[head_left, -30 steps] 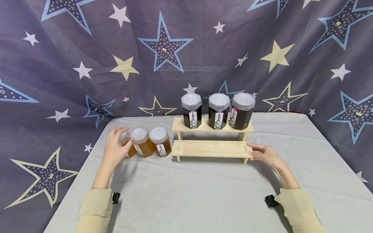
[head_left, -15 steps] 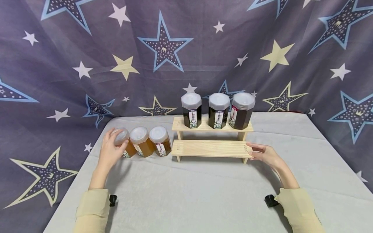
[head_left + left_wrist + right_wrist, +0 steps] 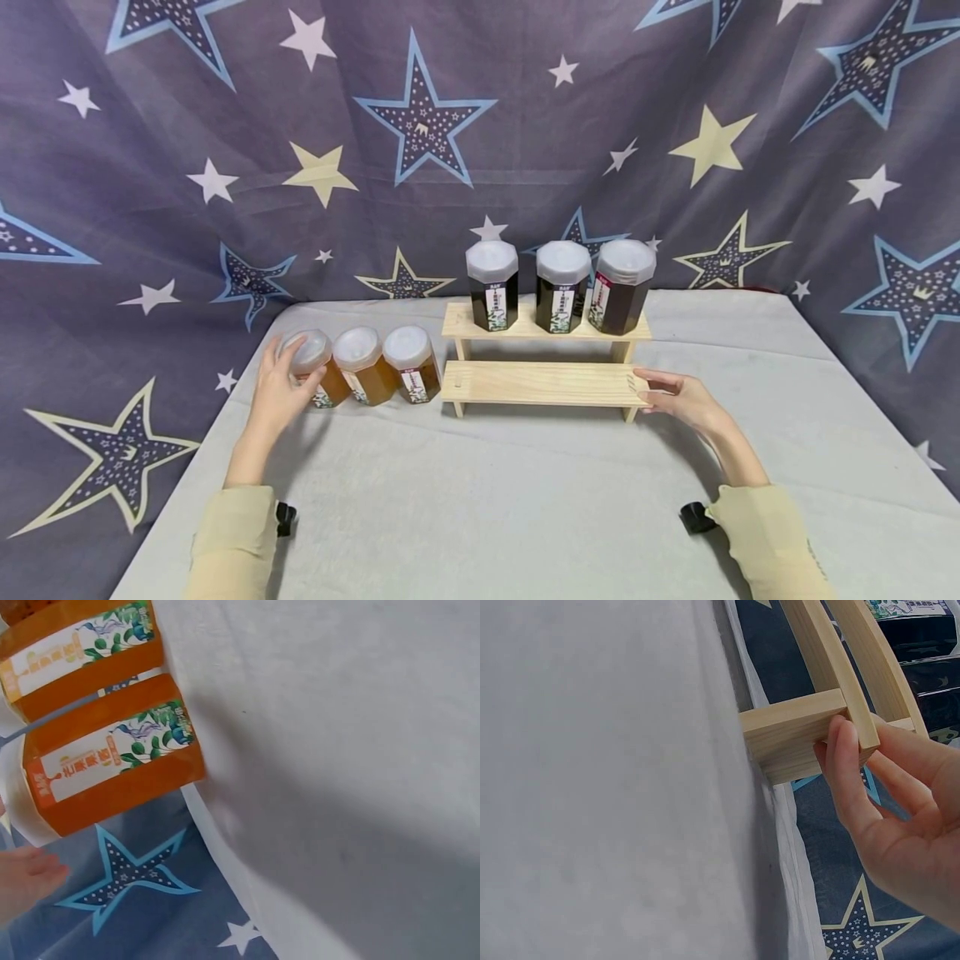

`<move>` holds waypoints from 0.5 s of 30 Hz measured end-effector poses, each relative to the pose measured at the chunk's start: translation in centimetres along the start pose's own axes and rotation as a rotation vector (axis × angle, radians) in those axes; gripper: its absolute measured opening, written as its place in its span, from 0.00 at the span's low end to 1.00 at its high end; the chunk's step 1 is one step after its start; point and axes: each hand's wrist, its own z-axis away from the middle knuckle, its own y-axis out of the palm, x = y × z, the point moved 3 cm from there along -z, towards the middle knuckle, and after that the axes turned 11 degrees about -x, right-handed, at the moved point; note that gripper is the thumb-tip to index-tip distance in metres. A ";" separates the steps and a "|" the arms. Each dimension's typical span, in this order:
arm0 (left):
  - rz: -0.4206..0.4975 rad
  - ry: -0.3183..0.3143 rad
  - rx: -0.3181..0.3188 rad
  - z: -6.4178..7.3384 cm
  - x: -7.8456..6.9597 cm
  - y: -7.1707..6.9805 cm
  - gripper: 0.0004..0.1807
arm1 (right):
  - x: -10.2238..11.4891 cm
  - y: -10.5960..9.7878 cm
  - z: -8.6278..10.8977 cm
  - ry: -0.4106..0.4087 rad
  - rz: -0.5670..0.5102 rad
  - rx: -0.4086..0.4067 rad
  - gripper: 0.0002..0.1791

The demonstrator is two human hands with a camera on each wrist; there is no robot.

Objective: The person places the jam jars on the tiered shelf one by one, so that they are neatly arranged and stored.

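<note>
My left hand (image 3: 277,392) is at the leftmost amber jar (image 3: 326,382), thumb and fingers spread around its white lid (image 3: 309,352). In the left wrist view, fingertips (image 3: 34,877) show apart from that jar (image 3: 112,761). Two more amber jars, a middle one (image 3: 371,382) and a right one (image 3: 422,379), stand upright beside it in a row. My right hand (image 3: 686,404) pinches the right end of the lower board of a two-tier wooden rack (image 3: 540,383), thumb and fingers on either side of the board (image 3: 847,690).
Three dark jars with white lids, a left one (image 3: 495,300), a middle one (image 3: 561,300) and a right one (image 3: 621,300), stand on the rack's upper board. A pale cloth covers the table (image 3: 480,500). Behind hangs a star-printed curtain (image 3: 525,167).
My left hand has shifted left and its fingers have spread, uncovering more of the leftmost jar's lid. That jar stands almost where it was. The right hand keeps its place on the rack.
</note>
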 end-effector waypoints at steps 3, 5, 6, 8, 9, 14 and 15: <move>0.005 -0.025 0.019 0.0 0.2 0.1 0.29 | -0.1 0.0 0.0 0.006 -0.008 -0.008 0.28; 0.009 -0.036 0.031 0.0 0.4 0.1 0.29 | -0.1 0.0 0.0 0.004 -0.007 -0.004 0.28; 0.011 -0.041 0.034 0.0 0.5 0.2 0.29 | -0.1 0.0 0.0 0.007 -0.008 -0.005 0.28; 0.011 -0.052 0.041 0.1 0.6 0.2 0.29 | -0.1 0.0 0.0 0.010 -0.007 -0.010 0.28; 0.012 -0.059 0.043 0.1 0.7 0.3 0.30 | -0.1 0.0 0.0 0.012 -0.003 -0.008 0.28; 0.031 -0.093 0.047 0.1 1.1 0.6 0.31 | -0.1 0.0 0.0 0.018 0.011 -0.011 0.28; 0.041 -0.097 0.043 0.2 1.2 0.7 0.31 | -0.1 0.0 0.0 0.016 0.014 -0.008 0.28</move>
